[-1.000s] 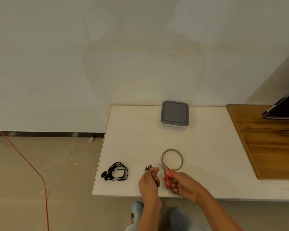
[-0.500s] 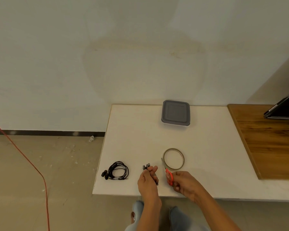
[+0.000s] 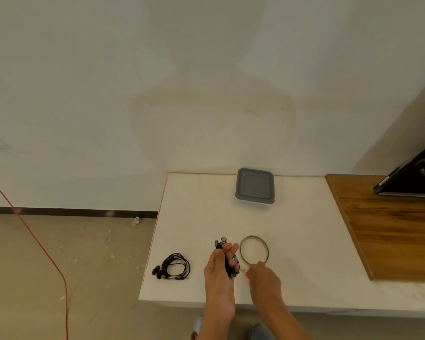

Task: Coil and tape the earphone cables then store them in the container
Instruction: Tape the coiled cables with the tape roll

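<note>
Earphones (image 3: 227,256): your left hand (image 3: 219,268) pinching springy, light bundle beside tape ring (image 3: 254,250); keep gripping mid-coil. Right hand (image 3: 264,278) closing over scissors (image 3: 245,273).

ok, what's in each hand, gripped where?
Left hand: coiled earphone bundle, pinched around its middle, earbuds poking out above. Right hand: scissors, by the red handles, mostly hidden.

No readable text, label, brand, number or sign showed anywhere in the view.
</note>
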Demonstrator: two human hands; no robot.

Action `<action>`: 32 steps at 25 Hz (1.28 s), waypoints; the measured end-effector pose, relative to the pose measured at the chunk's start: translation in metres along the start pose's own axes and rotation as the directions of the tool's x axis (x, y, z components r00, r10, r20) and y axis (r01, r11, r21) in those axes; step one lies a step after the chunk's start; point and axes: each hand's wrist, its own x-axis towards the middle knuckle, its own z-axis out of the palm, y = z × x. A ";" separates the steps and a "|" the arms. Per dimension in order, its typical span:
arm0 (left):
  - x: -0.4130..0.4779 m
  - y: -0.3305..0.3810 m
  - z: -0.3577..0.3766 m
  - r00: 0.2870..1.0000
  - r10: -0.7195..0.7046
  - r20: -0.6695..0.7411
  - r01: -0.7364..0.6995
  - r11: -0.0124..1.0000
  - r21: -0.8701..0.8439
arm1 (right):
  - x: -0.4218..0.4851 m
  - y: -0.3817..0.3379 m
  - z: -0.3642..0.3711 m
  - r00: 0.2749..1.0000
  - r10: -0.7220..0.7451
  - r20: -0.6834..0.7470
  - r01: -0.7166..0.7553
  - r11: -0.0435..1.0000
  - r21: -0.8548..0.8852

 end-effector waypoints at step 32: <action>-0.162 0.078 0.042 0.805 0.514 0.297 -0.584 0.597 0.550 | -0.172 -0.047 -0.188 0.938 0.032 -0.345 0.291 0.468 0.835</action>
